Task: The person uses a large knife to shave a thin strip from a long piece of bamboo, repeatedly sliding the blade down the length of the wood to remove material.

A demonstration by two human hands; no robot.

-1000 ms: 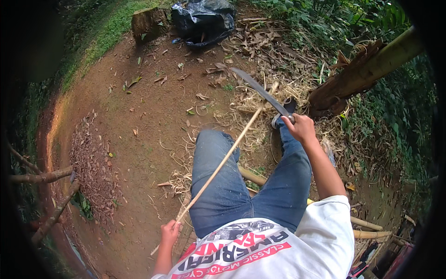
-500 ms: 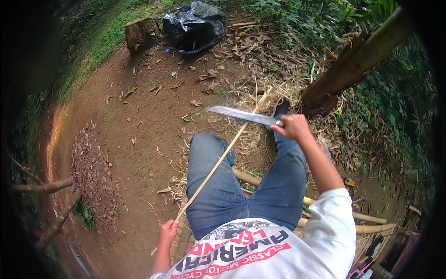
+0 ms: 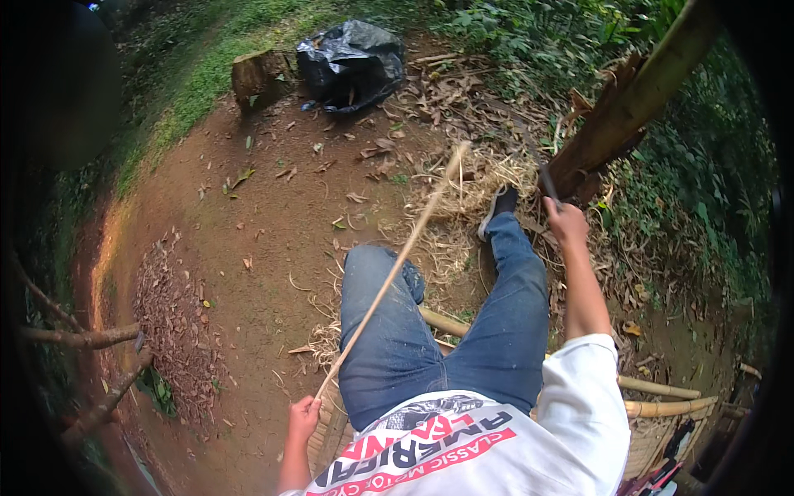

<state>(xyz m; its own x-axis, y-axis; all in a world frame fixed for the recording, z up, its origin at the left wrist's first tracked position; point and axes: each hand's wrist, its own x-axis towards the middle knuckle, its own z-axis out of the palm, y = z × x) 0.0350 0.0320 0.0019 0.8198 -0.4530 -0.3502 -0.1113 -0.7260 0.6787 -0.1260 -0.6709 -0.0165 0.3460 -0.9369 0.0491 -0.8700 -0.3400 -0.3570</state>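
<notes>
My left hand, low beside my left thigh, is closed on one end of a long thin bamboo strip. The pale strip slants up and away across my left leg, its far end in the air near the shavings. Out past my right knee, my right hand is wrapped round the handle of a large knife with a long blade. Seen almost edge-on and blurred, the blade points away from me, apart from the strip. Curly pale shavings lie in a heap around my right shoe.
A thick post leans at the upper right, close to the knife. Farther off are a black plastic bag and a tree stump. Bamboo poles lie at my right; bare branches stick in from the left.
The knife has swung right, away from the strip it was lying across, and its blade now points forward instead of left. The strip's far end has shifted slightly left.
</notes>
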